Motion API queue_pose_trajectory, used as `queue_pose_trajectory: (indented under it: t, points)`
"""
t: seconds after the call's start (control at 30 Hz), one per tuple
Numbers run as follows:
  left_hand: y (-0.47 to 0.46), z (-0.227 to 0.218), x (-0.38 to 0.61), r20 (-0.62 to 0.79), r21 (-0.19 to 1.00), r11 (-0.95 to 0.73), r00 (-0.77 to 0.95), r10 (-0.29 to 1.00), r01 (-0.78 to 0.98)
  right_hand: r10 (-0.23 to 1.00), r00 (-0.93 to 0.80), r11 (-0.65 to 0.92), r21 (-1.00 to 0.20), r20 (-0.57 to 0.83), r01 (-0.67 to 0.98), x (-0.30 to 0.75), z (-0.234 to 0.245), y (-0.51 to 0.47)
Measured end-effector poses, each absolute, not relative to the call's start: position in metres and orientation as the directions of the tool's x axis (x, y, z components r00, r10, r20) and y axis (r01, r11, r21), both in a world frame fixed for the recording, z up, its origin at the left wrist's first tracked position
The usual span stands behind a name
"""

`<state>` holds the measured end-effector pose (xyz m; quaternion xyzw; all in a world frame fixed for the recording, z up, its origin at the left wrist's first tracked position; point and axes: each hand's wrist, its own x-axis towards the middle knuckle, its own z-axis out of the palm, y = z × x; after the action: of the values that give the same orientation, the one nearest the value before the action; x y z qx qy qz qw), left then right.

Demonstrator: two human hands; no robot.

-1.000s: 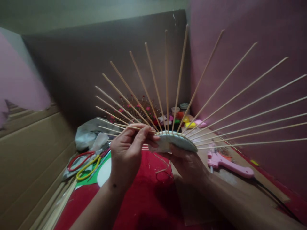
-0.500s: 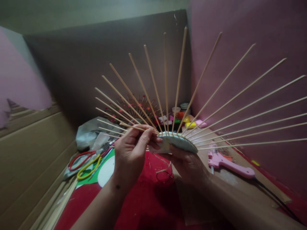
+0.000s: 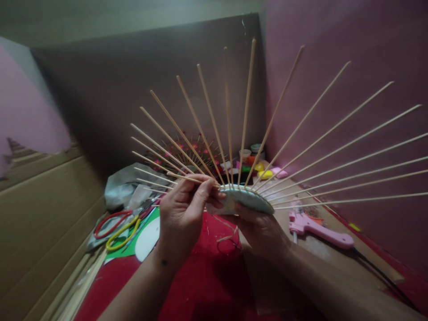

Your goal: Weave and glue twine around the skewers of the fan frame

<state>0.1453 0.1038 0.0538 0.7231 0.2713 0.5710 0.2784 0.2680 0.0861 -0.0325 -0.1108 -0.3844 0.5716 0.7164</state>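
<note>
A pale round disc bristles with several long wooden skewers fanning up and to the right. My right hand grips the disc from underneath, fingers curled round its rim. Thumb and fingers of my left hand pinch one skewer close to the disc's left edge, where it meets the rim.
A pink glue gun with a black cord lies on the brown board at right. Red and yellow scissors, a white paper circle and a crumpled bag lie at left. Small paint pots stand at the back. A cardboard wall rises at left.
The disc with its skewers has shifted slightly left and down. Both hands keep the same grips.
</note>
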Motion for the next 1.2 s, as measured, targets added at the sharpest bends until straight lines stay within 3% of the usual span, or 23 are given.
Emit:
queue_pose_trajectory:
  t: [0.3,0.7,0.97,1.2]
  points:
    - [0.105,0.053,0.145,0.694,0.669,-0.726,0.220,0.686,0.156,0.897,0.029,0.325,-0.614,0.441,-0.719,0.267,-0.032,0.086]
    - [0.113,0.047,0.155,0.461,0.887,-0.450,0.164,0.872,-0.106,0.929,0.091,0.294,-0.567,0.358,-0.770,0.274,-0.035,0.093]
    - [0.109,0.046,0.152,0.575,0.817,-0.576,0.121,0.809,-0.028,0.918,0.054,0.291,-0.575,0.392,-0.765,0.271,-0.031,0.089]
    - [0.109,0.047,0.153,0.567,0.821,-0.571,0.154,0.809,-0.019,0.911,0.024,0.284,-0.585,0.412,-0.760,0.272,-0.032,0.089]
